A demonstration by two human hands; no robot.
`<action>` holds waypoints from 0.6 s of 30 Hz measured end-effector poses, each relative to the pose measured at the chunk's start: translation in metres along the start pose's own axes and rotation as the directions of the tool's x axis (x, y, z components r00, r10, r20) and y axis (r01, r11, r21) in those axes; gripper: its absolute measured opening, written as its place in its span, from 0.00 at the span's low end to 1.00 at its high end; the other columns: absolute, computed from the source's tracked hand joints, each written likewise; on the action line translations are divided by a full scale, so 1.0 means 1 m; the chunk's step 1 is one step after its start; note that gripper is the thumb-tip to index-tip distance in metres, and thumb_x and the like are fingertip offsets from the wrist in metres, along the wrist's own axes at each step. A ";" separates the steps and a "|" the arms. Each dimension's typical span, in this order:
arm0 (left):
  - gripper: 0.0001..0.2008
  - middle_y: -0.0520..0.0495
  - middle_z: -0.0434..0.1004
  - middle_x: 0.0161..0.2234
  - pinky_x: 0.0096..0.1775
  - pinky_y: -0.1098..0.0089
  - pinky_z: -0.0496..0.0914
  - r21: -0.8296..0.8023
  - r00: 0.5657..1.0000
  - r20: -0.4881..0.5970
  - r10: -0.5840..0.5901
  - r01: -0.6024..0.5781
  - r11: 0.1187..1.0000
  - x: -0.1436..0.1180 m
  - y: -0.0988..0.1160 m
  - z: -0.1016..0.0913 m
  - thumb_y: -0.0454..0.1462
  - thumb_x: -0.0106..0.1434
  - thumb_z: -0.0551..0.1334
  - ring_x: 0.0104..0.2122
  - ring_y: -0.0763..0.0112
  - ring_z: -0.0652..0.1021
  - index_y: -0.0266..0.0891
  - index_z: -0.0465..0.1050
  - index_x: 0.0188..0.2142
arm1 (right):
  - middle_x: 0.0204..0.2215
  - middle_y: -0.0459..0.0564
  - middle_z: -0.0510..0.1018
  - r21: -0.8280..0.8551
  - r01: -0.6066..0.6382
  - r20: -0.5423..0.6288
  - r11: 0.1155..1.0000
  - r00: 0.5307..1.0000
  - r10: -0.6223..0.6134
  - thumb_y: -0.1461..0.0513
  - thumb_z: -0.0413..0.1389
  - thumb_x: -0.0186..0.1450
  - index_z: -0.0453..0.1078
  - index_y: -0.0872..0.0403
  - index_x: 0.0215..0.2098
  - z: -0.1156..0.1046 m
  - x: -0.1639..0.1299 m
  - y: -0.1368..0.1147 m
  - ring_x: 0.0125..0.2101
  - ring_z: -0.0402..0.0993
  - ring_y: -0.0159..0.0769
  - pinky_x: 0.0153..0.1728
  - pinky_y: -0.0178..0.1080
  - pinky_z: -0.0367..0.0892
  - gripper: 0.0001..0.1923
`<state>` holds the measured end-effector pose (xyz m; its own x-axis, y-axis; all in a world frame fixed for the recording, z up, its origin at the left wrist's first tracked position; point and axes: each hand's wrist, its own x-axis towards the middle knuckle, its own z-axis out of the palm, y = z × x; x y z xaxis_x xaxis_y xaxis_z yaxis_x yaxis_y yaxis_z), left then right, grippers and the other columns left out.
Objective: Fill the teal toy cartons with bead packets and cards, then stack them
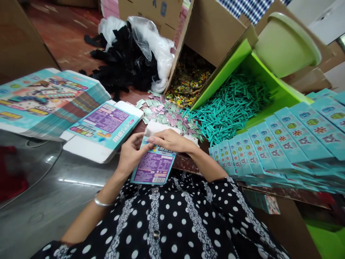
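Observation:
A light-blue and purple printed box [154, 166] stands upright in front of my body, its white flap at the upper end. Closed around the box's left edge is my left hand [132, 153], thumb across the front near the top. My right hand [171, 140] lies over the upper part of the same box, fingers bent and touching the left thumb. Its hidden fingers go behind the cardboard. Just beyond both hands spread many small pale green and pink packets [167, 113]. A flat unfilled-looking carton [107, 122] with a white flap lies to the left.
A tall stack of flat cartons [51, 97] stands at left. Teal sticks [229, 104] spill from a green bin [280, 90], beside a cardboard box holding colourful packets [188, 79]. Rows of blue boxes [283, 136] stand at right. Black pieces [126, 61] lie behind.

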<state>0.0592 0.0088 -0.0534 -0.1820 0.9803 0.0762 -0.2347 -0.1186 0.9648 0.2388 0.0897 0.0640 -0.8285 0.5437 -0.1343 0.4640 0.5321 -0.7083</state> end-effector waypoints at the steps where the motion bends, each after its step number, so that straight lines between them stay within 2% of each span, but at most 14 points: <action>1: 0.38 0.37 0.89 0.50 0.52 0.52 0.84 0.001 1.000 0.000 0.011 -0.011 1.000 -0.002 0.000 0.001 0.57 0.52 0.83 0.49 0.47 0.88 0.38 0.78 0.53 | 0.32 0.48 0.81 0.041 0.015 -0.002 0.999 1.000 -0.015 0.39 0.48 0.80 0.77 0.53 0.34 0.001 0.001 0.000 0.34 0.74 0.34 0.39 0.38 0.64 0.33; 2: 0.37 0.36 0.88 0.51 0.52 0.53 0.84 0.004 1.000 -0.005 0.025 -0.024 1.000 -0.004 0.000 0.002 0.56 0.54 0.83 0.50 0.48 0.88 0.38 0.78 0.54 | 0.34 0.48 0.81 0.070 0.023 -0.047 0.997 0.999 -0.020 0.39 0.49 0.80 0.78 0.53 0.37 -0.001 0.001 -0.001 0.35 0.75 0.35 0.39 0.39 0.66 0.31; 4: 0.36 0.36 0.87 0.54 0.52 0.54 0.84 0.020 0.998 -0.020 0.057 -0.056 0.998 -0.006 0.001 0.001 0.55 0.57 0.82 0.50 0.49 0.88 0.40 0.77 0.57 | 0.36 0.49 0.82 0.082 0.025 -0.251 0.996 0.968 -0.003 0.40 0.52 0.79 0.79 0.53 0.41 -0.011 -0.004 -0.002 0.36 0.78 0.36 0.41 0.39 0.69 0.27; 6: 0.38 0.37 0.87 0.55 0.50 0.56 0.85 0.033 0.995 -0.041 0.086 -0.085 0.996 -0.007 0.002 -0.001 0.53 0.59 0.81 0.50 0.50 0.88 0.42 0.75 0.63 | 0.38 0.50 0.83 0.075 0.015 -0.493 0.997 0.870 0.024 0.43 0.55 0.78 0.79 0.52 0.44 -0.021 -0.014 0.000 0.37 0.79 0.36 0.42 0.40 0.72 0.24; 8: 0.41 0.39 0.86 0.56 0.48 0.57 0.85 0.022 0.993 -0.073 0.091 -0.089 0.996 -0.009 0.002 -0.003 0.52 0.61 0.80 0.50 0.51 0.88 0.45 0.72 0.69 | 0.40 0.51 0.84 0.098 0.000 -0.642 0.995 0.764 0.063 0.43 0.56 0.77 0.80 0.51 0.47 -0.022 -0.027 0.007 0.39 0.80 0.38 0.43 0.41 0.74 0.23; 10: 0.42 0.39 0.86 0.56 0.47 0.58 0.86 -0.008 0.990 -0.117 0.078 -0.079 0.997 -0.012 0.001 -0.003 0.51 0.63 0.79 0.51 0.51 0.87 0.46 0.70 0.71 | 0.47 0.54 0.85 0.157 0.001 -0.695 0.988 0.711 0.109 0.41 0.56 0.76 0.80 0.50 0.53 -0.006 -0.038 0.017 0.46 0.81 0.41 0.46 0.42 0.77 0.24; 12: 0.41 0.40 0.86 0.57 0.49 0.58 0.85 -0.031 0.988 -0.144 0.062 -0.067 0.997 -0.015 -0.002 -0.001 0.51 0.64 0.79 0.52 0.50 0.87 0.47 0.71 0.71 | 0.58 0.56 0.83 0.213 0.010 -0.683 0.977 0.717 0.142 0.40 0.58 0.75 0.78 0.49 0.62 0.024 -0.047 0.029 0.57 0.80 0.46 0.52 0.45 0.78 0.29; 14: 0.40 0.39 0.86 0.58 0.49 0.57 0.85 -0.027 0.989 -0.143 0.040 -0.044 0.999 -0.019 -0.007 0.001 0.52 0.63 0.79 0.52 0.50 0.87 0.46 0.73 0.70 | 0.67 0.57 0.79 0.281 0.013 -0.652 0.960 0.736 0.180 0.39 0.58 0.74 0.72 0.49 0.71 0.061 -0.052 0.040 0.64 0.76 0.49 0.61 0.48 0.76 0.36; 16: 0.38 0.39 0.87 0.55 0.48 0.58 0.85 0.011 0.993 -0.119 0.003 -0.001 1.000 -0.023 -0.014 0.001 0.54 0.62 0.78 0.49 0.51 0.87 0.43 0.76 0.68 | 0.70 0.57 0.76 0.346 0.007 -0.652 0.938 0.720 0.235 0.38 0.56 0.76 0.67 0.50 0.76 0.092 -0.056 0.050 0.68 0.73 0.51 0.67 0.49 0.71 0.40; 18: 0.35 0.40 0.88 0.50 0.46 0.59 0.84 0.067 0.995 -0.084 -0.044 0.050 0.997 -0.026 -0.021 -0.001 0.56 0.62 0.77 0.45 0.53 0.87 0.41 0.80 0.62 | 0.68 0.58 0.79 0.375 -0.014 -0.640 0.927 0.720 0.270 0.37 0.52 0.78 0.71 0.51 0.73 0.107 -0.059 0.058 0.66 0.75 0.51 0.68 0.50 0.70 0.38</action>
<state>0.0679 -0.0144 -0.0763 -0.2515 0.9678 0.0122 -0.1791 -0.0589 0.9821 0.2807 0.0191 -0.0430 -0.2707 0.9500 0.1557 0.3245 0.2423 -0.9143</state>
